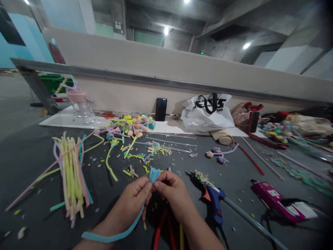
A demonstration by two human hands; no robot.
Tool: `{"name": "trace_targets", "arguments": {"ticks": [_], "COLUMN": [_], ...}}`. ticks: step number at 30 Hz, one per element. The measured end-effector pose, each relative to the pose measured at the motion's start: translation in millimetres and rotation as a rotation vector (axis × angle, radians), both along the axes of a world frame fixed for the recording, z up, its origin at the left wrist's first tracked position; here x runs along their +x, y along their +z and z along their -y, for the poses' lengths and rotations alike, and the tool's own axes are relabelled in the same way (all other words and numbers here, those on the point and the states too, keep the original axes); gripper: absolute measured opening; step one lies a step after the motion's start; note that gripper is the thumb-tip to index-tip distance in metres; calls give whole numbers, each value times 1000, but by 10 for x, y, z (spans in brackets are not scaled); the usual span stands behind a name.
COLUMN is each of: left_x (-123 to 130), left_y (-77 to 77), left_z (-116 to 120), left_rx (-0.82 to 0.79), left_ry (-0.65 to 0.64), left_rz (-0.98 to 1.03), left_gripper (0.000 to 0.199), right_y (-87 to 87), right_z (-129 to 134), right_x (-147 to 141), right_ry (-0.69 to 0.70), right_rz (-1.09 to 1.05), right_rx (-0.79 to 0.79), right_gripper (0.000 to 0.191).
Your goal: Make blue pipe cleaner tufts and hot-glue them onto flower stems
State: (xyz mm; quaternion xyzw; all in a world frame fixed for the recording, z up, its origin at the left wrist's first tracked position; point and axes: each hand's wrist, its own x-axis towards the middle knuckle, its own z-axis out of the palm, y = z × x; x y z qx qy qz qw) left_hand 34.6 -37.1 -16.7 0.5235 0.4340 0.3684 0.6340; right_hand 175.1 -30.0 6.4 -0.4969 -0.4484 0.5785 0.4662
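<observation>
Near the table's front, my left hand (137,194) pinches a blue pipe cleaner flower (155,174) whose short blue ends bunch together at the top. Its long blue stem (109,238) curves down and left past my wrist. Thumb and fingers of my right hand (170,191) close on the right side of the same bunch, touching the left fingertips. Below my hands, red and yellow pipe cleaners (159,231) lie partly hidden in shadow. Right of my right hand rests a blue glue gun (215,203) with a clear glue stick in its back and coloured scraps around its nozzle.
At left lies a bundle of pastel pipe cleaners (73,177). Finished flowers (135,125) pile up behind, near a clear bottle (82,107) and a black phone (161,109). A white bag (208,113) stands at the back. A purple device (278,201) with a cable sits at right.
</observation>
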Motion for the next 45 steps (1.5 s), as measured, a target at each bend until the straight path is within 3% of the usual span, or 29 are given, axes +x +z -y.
{"name": "trace_targets", "arguments": {"ticks": [11,21,36,40,45], "left_x": [-12,-30,-77,-70,-46], "left_y": [86,115,91,132,193], "left_z": [18,4,-22,-13,34], "left_rx": [116,474,572,506,163], "left_ry": [-3,8,-55,-28,-52], "left_rz": [-181,-510,-534,-486,-221], "left_gripper": [32,26,26,29,32], "right_y": [-32,-84,-49,-71,-72], "right_z": [7,-13,5,2,-20], "right_x": [15,2,9,38,61], "right_ry": [54,45,34,52,93], "right_rz": [-44,-35,-37,-72,-152], "right_rx": [30,23,6,28,47], "right_gripper": [24,24,22,20,18]}}
